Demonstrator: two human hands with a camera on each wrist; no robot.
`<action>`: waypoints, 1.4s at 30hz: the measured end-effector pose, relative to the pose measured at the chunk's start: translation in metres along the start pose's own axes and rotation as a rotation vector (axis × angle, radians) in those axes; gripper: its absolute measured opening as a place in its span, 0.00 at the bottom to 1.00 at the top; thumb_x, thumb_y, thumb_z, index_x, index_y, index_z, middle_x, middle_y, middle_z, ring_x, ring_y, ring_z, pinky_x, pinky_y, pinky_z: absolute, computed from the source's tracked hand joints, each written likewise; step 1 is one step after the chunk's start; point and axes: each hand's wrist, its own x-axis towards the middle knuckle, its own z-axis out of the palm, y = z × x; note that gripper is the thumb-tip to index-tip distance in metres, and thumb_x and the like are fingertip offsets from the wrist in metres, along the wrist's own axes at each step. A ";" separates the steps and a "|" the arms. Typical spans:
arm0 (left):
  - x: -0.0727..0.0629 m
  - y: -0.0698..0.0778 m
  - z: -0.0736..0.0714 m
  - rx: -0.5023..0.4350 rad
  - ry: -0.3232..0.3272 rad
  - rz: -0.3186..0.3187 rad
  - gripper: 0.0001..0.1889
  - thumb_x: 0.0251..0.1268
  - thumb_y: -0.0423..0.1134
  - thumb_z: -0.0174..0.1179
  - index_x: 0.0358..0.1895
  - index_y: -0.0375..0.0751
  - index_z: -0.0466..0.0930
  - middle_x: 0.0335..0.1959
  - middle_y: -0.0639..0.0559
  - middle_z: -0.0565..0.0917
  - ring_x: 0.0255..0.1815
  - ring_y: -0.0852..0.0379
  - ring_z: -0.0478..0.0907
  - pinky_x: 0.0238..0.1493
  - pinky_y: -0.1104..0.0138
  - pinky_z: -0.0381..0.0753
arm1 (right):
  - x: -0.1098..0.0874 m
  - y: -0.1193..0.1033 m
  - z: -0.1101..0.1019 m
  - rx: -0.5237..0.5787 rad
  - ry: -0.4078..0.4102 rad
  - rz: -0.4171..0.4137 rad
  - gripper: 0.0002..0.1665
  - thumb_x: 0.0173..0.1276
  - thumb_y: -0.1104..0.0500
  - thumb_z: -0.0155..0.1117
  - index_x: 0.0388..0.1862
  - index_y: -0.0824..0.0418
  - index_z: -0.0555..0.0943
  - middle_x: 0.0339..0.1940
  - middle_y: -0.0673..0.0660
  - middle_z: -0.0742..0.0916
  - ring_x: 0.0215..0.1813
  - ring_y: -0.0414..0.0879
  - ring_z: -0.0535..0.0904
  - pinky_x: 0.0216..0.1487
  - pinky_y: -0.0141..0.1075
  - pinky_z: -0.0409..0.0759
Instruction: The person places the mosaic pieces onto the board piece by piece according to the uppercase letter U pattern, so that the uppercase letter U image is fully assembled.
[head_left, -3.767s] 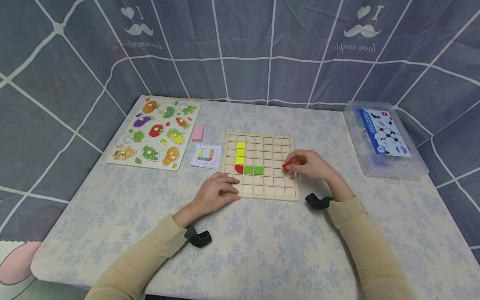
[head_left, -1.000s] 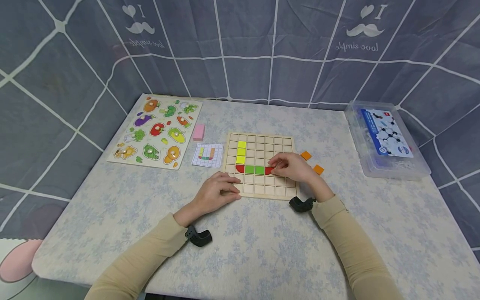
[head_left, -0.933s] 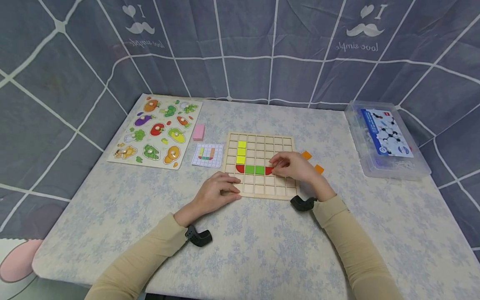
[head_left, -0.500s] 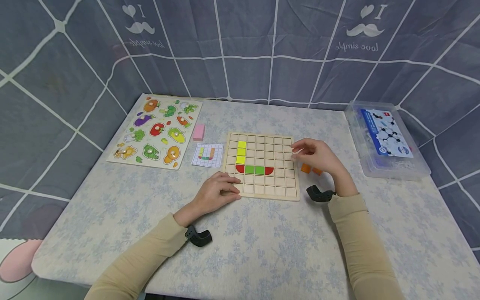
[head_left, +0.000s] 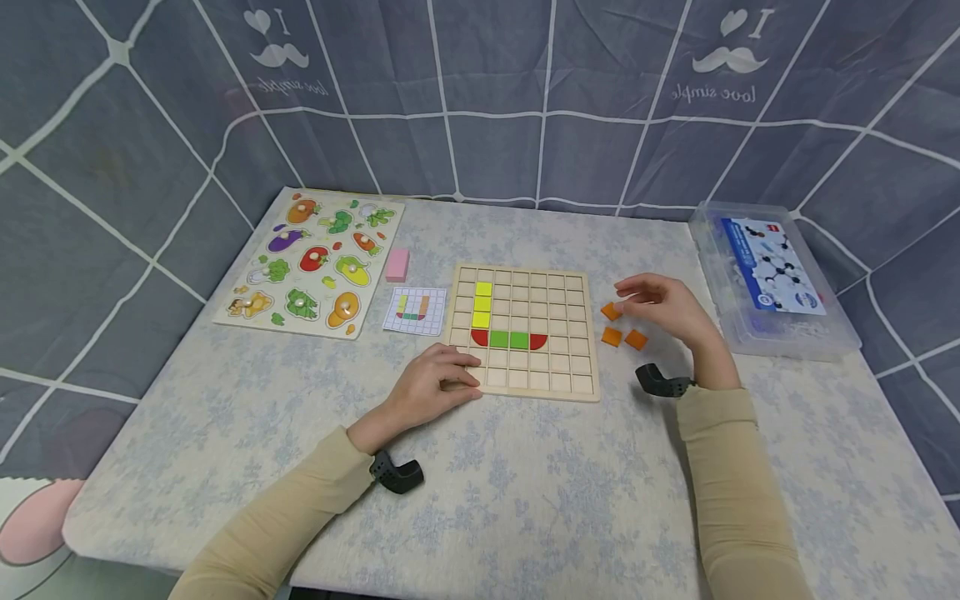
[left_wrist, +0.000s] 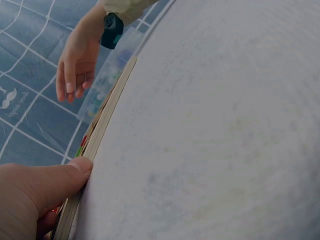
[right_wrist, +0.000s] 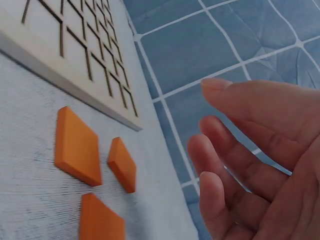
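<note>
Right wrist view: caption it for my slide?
Empty right hand near three orange tiles beside the wooden grid board.

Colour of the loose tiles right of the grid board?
Plain orange, all three loose tiles; right wrist view shows it best.

Board [head_left: 520, 322] in all three views

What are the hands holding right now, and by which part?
The left hand holds the board by its near left corner. The right hand holds nothing; it is near the orange tiles.
</note>
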 end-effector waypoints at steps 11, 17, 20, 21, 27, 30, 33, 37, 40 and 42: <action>0.000 0.000 0.000 0.005 -0.006 -0.009 0.05 0.52 0.41 0.71 0.31 0.45 0.88 0.47 0.52 0.84 0.49 0.55 0.74 0.52 0.63 0.73 | 0.010 0.014 0.014 0.017 0.054 0.100 0.27 0.64 0.56 0.65 0.59 0.67 0.74 0.57 0.67 0.77 0.57 0.60 0.72 0.55 0.51 0.70; 0.000 0.000 0.000 0.006 -0.007 -0.013 0.05 0.52 0.41 0.71 0.31 0.45 0.88 0.47 0.52 0.84 0.49 0.55 0.74 0.52 0.63 0.73 | 0.012 0.019 0.017 0.005 0.060 0.158 0.28 0.64 0.54 0.66 0.59 0.65 0.74 0.56 0.67 0.77 0.57 0.60 0.70 0.54 0.50 0.71; 0.000 0.000 0.000 0.005 -0.006 -0.014 0.05 0.52 0.41 0.71 0.31 0.45 0.88 0.47 0.52 0.84 0.50 0.55 0.74 0.53 0.63 0.73 | 0.013 0.023 0.018 -0.009 0.055 0.158 0.27 0.65 0.55 0.64 0.59 0.65 0.74 0.56 0.68 0.76 0.58 0.60 0.70 0.51 0.49 0.72; 0.000 0.000 0.000 0.006 -0.006 -0.014 0.05 0.52 0.41 0.71 0.31 0.45 0.88 0.47 0.52 0.84 0.50 0.55 0.74 0.53 0.62 0.73 | 0.014 0.025 0.019 -0.017 0.054 0.157 0.26 0.65 0.55 0.64 0.59 0.65 0.74 0.56 0.68 0.76 0.57 0.60 0.70 0.51 0.49 0.72; 0.000 0.001 0.000 0.008 -0.006 -0.012 0.05 0.51 0.41 0.71 0.31 0.45 0.88 0.47 0.52 0.84 0.51 0.54 0.74 0.54 0.62 0.72 | 0.015 0.031 0.020 -0.037 0.048 0.148 0.27 0.63 0.56 0.65 0.58 0.66 0.74 0.55 0.67 0.76 0.56 0.59 0.70 0.52 0.48 0.72; 0.000 0.001 0.000 0.008 -0.006 -0.014 0.05 0.52 0.41 0.71 0.31 0.45 0.88 0.47 0.52 0.84 0.51 0.54 0.74 0.54 0.62 0.72 | 0.014 0.031 0.020 -0.038 0.031 0.152 0.28 0.63 0.55 0.66 0.59 0.66 0.74 0.56 0.66 0.75 0.55 0.58 0.69 0.52 0.47 0.71; 0.000 0.001 0.000 0.008 -0.007 -0.016 0.05 0.51 0.41 0.71 0.31 0.45 0.88 0.47 0.52 0.84 0.51 0.54 0.74 0.54 0.62 0.72 | 0.014 0.030 0.020 -0.039 0.014 0.163 0.28 0.63 0.55 0.66 0.59 0.66 0.73 0.56 0.66 0.74 0.55 0.58 0.68 0.53 0.47 0.70; 0.000 0.001 0.000 0.008 -0.005 -0.017 0.05 0.51 0.41 0.71 0.30 0.45 0.88 0.47 0.52 0.84 0.51 0.54 0.74 0.54 0.62 0.72 | 0.014 0.030 0.020 -0.045 0.011 0.165 0.27 0.63 0.57 0.65 0.59 0.66 0.73 0.57 0.66 0.74 0.55 0.58 0.68 0.53 0.47 0.70; 0.000 0.001 -0.001 0.007 -0.004 -0.014 0.05 0.51 0.40 0.71 0.30 0.45 0.88 0.46 0.52 0.84 0.50 0.55 0.74 0.53 0.62 0.73 | 0.014 0.030 0.021 -0.052 0.014 0.167 0.26 0.63 0.58 0.65 0.59 0.67 0.73 0.55 0.66 0.75 0.53 0.57 0.68 0.51 0.46 0.71; 0.000 0.001 -0.001 0.004 -0.003 -0.011 0.05 0.51 0.40 0.71 0.30 0.44 0.88 0.46 0.52 0.84 0.50 0.54 0.74 0.53 0.62 0.73 | 0.014 0.030 0.021 -0.056 0.018 0.177 0.26 0.63 0.58 0.65 0.58 0.67 0.74 0.52 0.65 0.75 0.51 0.56 0.69 0.49 0.44 0.72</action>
